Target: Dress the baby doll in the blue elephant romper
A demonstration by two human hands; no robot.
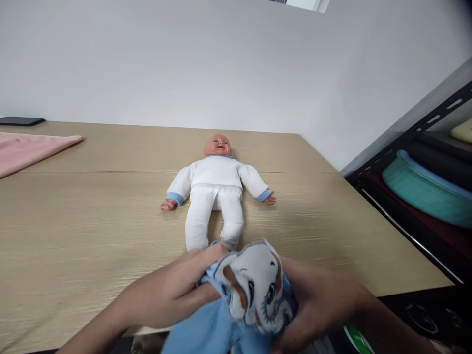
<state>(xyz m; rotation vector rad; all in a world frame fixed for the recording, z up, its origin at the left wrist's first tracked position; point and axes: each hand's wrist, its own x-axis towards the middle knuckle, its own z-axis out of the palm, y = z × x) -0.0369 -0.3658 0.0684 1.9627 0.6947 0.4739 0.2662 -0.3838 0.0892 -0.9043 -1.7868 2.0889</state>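
Blue cloth (202, 327): at the near edge of the table, right in front of the doll's legs, bunched up, its lower part hanging toward the person; gathering it so probably makes the soft fabric easier to control.
Elephant patch (256, 280): on the upper part of the blue cloth, face up between the two hands, since the grip is at the sides and leaves the front uncovered.
Left hand (171, 292): closed on the left side of the blue cloth, thumb toward the near side, likely to steady the folds.
Right hand (319, 295): curled around the right side, apparently balancing the other grip.
Doll (217, 172): on its back, head far, legs near, arms spread, so the legs point at the hands. Its feet are hidden; whether the cloth touches them cannot be told.
Table (92, 236): a broad, flat support under the doll.
Pink cloth (33, 150): far left, well apart from the hands, seemingly kept out of their way.
Green tub (424, 191): on the rack (409, 135) at the right, off the table.
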